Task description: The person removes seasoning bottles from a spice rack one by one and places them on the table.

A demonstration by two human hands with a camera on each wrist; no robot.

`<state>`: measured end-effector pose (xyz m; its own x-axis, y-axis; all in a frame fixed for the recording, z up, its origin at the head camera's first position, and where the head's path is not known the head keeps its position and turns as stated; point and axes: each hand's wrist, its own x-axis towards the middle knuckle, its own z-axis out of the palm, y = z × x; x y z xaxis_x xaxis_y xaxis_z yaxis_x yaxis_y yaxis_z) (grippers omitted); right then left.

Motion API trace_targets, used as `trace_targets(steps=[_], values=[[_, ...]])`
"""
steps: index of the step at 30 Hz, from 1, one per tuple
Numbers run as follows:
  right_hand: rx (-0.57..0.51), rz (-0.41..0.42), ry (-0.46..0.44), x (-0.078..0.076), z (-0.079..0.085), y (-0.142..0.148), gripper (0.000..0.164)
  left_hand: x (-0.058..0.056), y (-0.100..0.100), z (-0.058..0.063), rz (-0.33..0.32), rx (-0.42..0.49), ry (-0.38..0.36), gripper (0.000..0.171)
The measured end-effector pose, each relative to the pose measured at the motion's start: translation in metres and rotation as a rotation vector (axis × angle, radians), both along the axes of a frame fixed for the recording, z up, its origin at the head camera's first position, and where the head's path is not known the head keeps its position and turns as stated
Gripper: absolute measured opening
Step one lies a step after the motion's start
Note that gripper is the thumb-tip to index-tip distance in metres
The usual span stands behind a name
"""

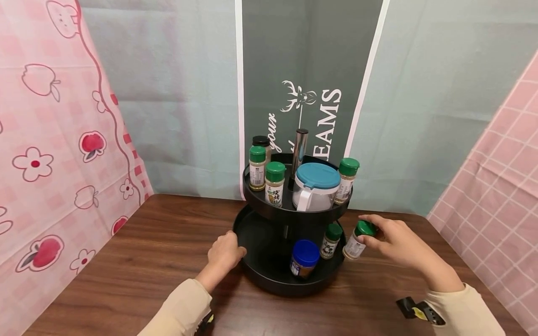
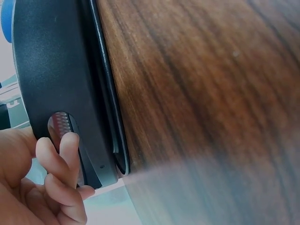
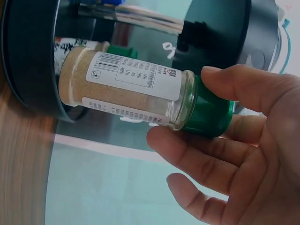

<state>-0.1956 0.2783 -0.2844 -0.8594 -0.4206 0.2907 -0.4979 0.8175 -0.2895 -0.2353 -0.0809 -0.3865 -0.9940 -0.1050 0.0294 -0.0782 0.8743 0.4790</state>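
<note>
My right hand [image 1: 392, 238] pinches a spice jar [image 3: 122, 84] by its green cap, thumb on one side and fingers on the other. Tilted, the jar hangs beside the right rim of the lower tray, brown powder inside. At the left, my left hand [image 1: 226, 252] grips the edge of the black two-tier rack [image 1: 290, 288], fingers curled at an oval cutout in its wall. On the lower tray stand a blue-lidded jar [image 1: 304, 259] and another green-capped spice jar [image 1: 330, 241].
The upper tray [image 1: 290, 213] carries several green-capped shakers, one of them a shaker [image 1: 275, 184] in front, a black-lidded jar [image 1: 261, 142] and a clear container with a teal lid [image 1: 317, 176]. A metal post [image 1: 299, 149] rises through it. Wood tabletop [image 1: 168, 252] lies underneath, fabric behind.
</note>
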Motion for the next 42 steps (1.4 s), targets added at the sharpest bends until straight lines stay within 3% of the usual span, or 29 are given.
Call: trace_targets(steps=[13,23,31,42], values=[[0.022,-0.079,-0.006,-0.001,-0.001,0.022,0.048,0.000,-0.001,0.000,-0.012,-0.004,-0.007,0.043],[0.006,-0.077,-0.038,-0.004,-0.017,0.029,0.044,0.000,-0.002,-0.003,-0.016,-0.009,-0.011,0.046],[-0.019,-0.082,-0.135,-0.007,-0.030,0.032,0.043,-0.001,0.000,-0.003,-0.007,-0.010,-0.012,0.048],[-0.010,-0.079,-0.155,-0.011,-0.045,0.033,0.038,0.001,0.001,-0.002,0.001,-0.002,-0.003,0.043]])
